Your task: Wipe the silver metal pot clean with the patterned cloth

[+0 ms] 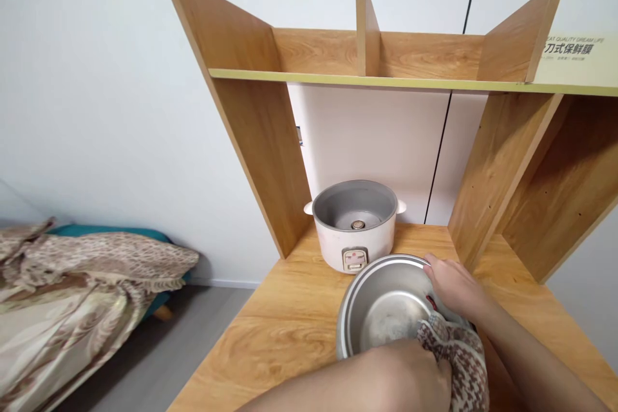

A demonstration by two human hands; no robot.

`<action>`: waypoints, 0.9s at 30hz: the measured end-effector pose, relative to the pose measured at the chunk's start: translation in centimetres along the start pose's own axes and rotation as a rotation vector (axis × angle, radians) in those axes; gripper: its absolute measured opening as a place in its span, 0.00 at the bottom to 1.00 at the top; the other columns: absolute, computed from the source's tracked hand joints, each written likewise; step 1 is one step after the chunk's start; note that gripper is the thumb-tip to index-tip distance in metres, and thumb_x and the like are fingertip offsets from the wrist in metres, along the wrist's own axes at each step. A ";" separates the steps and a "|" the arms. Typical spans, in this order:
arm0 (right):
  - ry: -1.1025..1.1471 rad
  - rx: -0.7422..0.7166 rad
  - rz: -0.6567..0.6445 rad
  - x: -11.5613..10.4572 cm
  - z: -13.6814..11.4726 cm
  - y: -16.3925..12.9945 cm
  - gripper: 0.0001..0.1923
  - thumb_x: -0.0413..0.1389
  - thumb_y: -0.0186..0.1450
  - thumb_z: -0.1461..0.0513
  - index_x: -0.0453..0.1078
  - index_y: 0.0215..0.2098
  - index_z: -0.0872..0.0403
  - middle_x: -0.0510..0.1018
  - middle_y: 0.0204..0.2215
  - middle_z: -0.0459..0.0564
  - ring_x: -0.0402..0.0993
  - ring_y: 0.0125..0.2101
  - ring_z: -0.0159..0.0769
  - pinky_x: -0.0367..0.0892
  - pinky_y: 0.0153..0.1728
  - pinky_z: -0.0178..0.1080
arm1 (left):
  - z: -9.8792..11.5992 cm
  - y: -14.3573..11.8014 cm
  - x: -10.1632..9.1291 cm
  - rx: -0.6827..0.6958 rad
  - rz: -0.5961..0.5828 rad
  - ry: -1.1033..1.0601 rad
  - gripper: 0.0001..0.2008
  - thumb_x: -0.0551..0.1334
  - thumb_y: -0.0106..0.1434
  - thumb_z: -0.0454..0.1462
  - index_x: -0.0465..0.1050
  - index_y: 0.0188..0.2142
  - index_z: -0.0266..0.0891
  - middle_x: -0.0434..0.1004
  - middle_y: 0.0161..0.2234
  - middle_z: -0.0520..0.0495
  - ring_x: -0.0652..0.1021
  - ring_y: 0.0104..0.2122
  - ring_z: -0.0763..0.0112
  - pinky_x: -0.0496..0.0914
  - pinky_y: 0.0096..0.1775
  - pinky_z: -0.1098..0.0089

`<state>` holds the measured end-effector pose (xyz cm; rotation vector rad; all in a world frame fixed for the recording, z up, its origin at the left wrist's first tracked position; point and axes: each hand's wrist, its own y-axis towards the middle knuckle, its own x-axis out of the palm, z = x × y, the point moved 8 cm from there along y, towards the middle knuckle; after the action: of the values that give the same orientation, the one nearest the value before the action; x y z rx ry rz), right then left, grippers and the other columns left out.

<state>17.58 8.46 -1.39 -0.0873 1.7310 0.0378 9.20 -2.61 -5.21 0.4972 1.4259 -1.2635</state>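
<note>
Your right hand (447, 278) clasps the rim of a metal pot (355, 315), in front of the open white cooker (331, 241) on a wooden desk (261, 341). Your left hand (412, 367) clutches a patterned cloth (467, 357) at the pot's right side, apparently wiping; continuing calls for a steady rim.

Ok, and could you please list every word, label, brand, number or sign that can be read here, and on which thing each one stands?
"EAT QUALITY DREAM LIFE": pale box, upper right; its start is cut off by the divider.
"刀式保鲜膜": same box, larger print, also cut off at left.
Small line under it: too small to read.
Front panel of the cooker: marks too small to read.
Pot, cloth: no text visible.
</note>
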 end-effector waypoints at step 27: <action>-0.354 0.061 -0.013 0.2 -0.1 -2.1 0.13 0.45 0.63 0.74 0.65 0.44 0.59 0.78 0.34 0.63 0.80 0.36 0.48 0.64 0.30 0.40 | -0.2 -3.1 -1.5 0.032 -0.231 -0.114 0.27 0.52 0.61 0.39 0.67 0.57 0.30 0.79 0.43 0.29 0.81 0.37 0.46 0.69 0.26 0.59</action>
<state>17.64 6.37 -1.50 -0.0436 1.3762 -0.0086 6.97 -2.96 -2.66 0.2823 1.3978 -1.4768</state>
